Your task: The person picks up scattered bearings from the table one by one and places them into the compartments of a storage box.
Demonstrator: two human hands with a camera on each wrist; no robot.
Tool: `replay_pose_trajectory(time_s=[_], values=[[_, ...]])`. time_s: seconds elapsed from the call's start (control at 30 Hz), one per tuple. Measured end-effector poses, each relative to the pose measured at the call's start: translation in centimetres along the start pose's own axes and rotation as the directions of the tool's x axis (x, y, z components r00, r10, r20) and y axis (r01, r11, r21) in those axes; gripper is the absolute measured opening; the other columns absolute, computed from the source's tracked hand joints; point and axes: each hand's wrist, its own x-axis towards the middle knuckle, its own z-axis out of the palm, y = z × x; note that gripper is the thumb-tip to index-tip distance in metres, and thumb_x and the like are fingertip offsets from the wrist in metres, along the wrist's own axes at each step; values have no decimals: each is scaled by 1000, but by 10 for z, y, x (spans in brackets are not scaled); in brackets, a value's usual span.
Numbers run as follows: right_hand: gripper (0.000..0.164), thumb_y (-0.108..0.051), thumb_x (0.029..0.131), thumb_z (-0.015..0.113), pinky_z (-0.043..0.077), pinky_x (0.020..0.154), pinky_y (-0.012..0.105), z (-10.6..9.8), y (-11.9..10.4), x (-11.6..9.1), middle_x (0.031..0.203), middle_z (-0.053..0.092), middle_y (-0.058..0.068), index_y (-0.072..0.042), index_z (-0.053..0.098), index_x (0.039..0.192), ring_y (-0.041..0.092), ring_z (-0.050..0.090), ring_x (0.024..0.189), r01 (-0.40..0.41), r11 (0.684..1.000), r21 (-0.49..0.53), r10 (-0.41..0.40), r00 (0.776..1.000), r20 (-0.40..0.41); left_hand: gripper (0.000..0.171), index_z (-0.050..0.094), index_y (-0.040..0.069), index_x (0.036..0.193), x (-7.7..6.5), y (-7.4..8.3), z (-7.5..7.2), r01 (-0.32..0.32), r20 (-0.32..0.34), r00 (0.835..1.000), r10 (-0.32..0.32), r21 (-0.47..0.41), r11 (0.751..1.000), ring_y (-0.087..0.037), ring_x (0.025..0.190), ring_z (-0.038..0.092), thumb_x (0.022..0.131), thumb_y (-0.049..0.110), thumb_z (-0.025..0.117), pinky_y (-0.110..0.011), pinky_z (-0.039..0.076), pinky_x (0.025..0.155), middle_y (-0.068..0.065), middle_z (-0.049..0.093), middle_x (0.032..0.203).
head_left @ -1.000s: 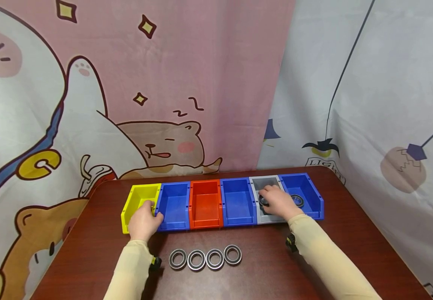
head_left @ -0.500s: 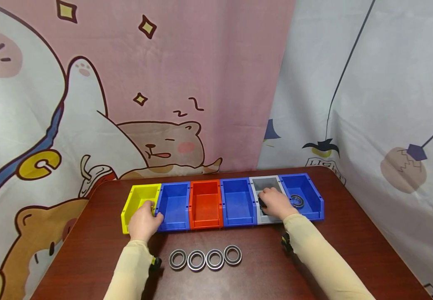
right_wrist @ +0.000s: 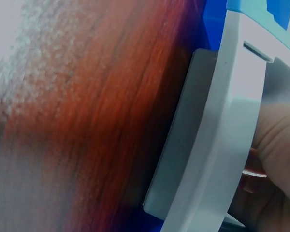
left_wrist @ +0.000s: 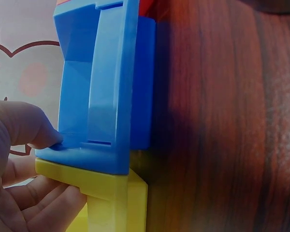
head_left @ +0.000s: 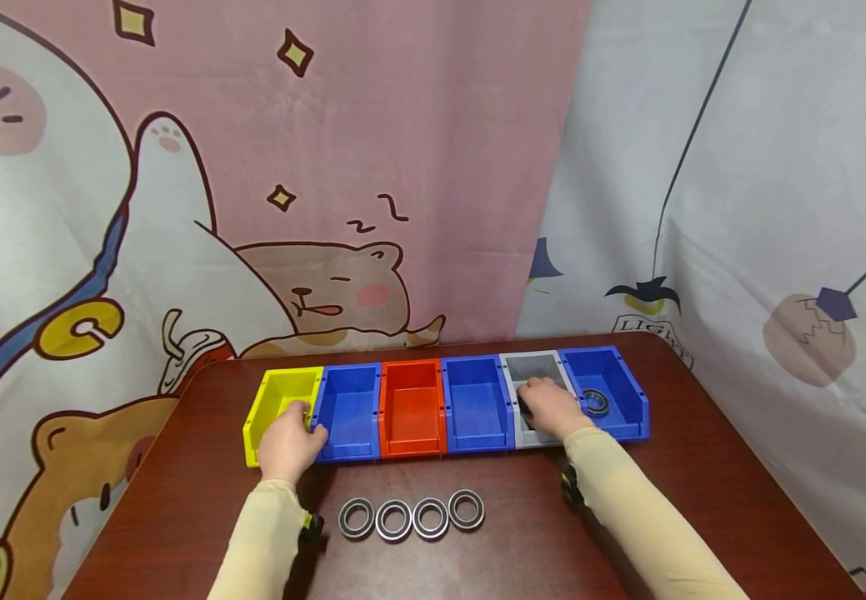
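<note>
My left hand (head_left: 287,443) pinches the adjoining side walls of the yellow bin (head_left: 252,433) and the left blue bin (head_left: 347,452). In the left wrist view the thumb (left_wrist: 36,128) lies inside the blue bin and the other fingers inside the yellow one. Down in the grey bin (head_left: 540,360), my right hand (head_left: 553,407) holds a ball bearing (head_left: 524,410), mostly hidden by the fingers. The grey bin's front wall (right_wrist: 217,145) covers much of that hand in the right wrist view. Another bearing (head_left: 595,402) sits in the rightmost blue bin (head_left: 631,429).
Several bearings (head_left: 393,521) lie in a row on the brown table (head_left: 523,533), in front of the bins. Between the hands stand a red bin (head_left: 412,446) and another blue bin (head_left: 478,437). A patterned curtain (head_left: 470,208) hangs behind the table.
My right hand has moved slightly left and lower in the grey bin, and its bearing is now more hidden. The left hand has kept its place.
</note>
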Motion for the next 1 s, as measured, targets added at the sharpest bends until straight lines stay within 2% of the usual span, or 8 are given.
replay_pose_trajectory(time_s=[0.2, 0.43, 0.7, 0.83, 1.0], values=[[30, -9, 79, 79, 53, 79, 50, 1, 0, -1, 99, 63, 17, 1, 66, 105, 36, 62, 92, -32, 999, 20, 32, 999, 20, 51, 57, -5, 126, 0, 1, 0, -1, 4, 1000, 1, 2, 1000, -40, 86, 62, 85, 23, 69, -56, 51, 74, -27, 66, 112], [47, -11, 79, 78, 49, 90, 51, -18, -2, -7, 110, 64, 23, 6, 61, 120, 39, 62, 103, 18, 998, 63, -17, 1000, -9, 51, 57, -4, 126, 0, 2, -1, 3, 9, 1000, -3, -2, 1000, -39, 85, 62, 84, 23, 68, -55, 51, 72, -27, 66, 112], [49, -13, 82, 78, 48, 93, 53, -41, 0, -19, 119, 63, 22, 5, 62, 125, 40, 60, 111, 21, 990, 143, -8, 996, -87, 51, 57, -4, 126, 0, 0, -1, 0, 8, 1000, 0, -1, 1000, -39, 84, 62, 85, 23, 68, -55, 51, 73, -27, 66, 112], [49, -16, 84, 77, 48, 93, 54, -52, -1, -26, 123, 63, 20, 0, 63, 128, 39, 59, 114, 1, 981, 193, 17, 996, -90, 51, 57, -4, 126, 0, 0, 0, -2, 6, 1000, 2, 0, 1000, -39, 84, 62, 85, 23, 68, -55, 51, 73, -27, 66, 112], [47, -17, 86, 77, 50, 90, 52, -62, -2, -34, 120, 66, 17, -1, 64, 128, 34, 63, 109, 8, 969, 247, 20, 994, -111, 50, 57, -4, 125, 1, -1, 0, -6, -2, 1000, 6, -1, 1000, -39, 84, 63, 84, 23, 68, -55, 51, 71, -27, 66, 112]])
